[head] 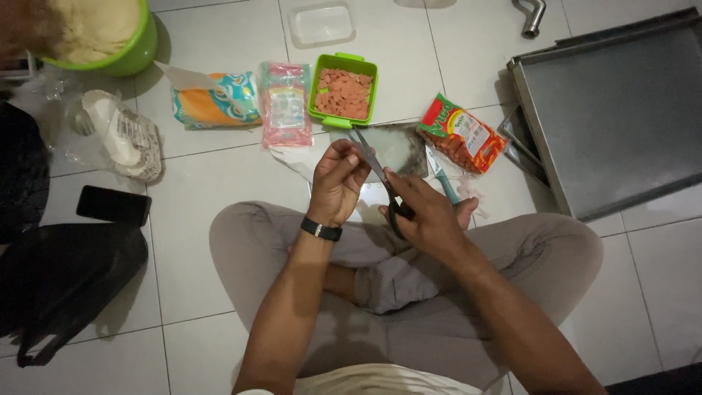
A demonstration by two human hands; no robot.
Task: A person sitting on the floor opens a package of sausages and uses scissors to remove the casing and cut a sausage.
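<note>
I sit cross-legged on a white tiled floor. My right hand (431, 212) grips the black handles of a pair of scissors (374, 162), blades pointing up and left. My left hand (338, 179), with a black wristband, pinches something small at the blades; what it is cannot be made out. Just beyond my hands lies a grey cutting board (401, 146) with a teal-handled knife (442, 179) beside it. A green box (344, 89) of sliced pink sausage stands behind the board, and a red-and-green snack packet (462, 140) lies to its right.
A large metal baking tray (621, 102) fills the right. A green bowl of dough (102, 33) is top left, near paper cups in plastic (124, 139). Colourful packets (219, 102), a pink packet (285, 102), a clear lid (322, 23), a phone (113, 206) and a black bag (66, 278) lie around.
</note>
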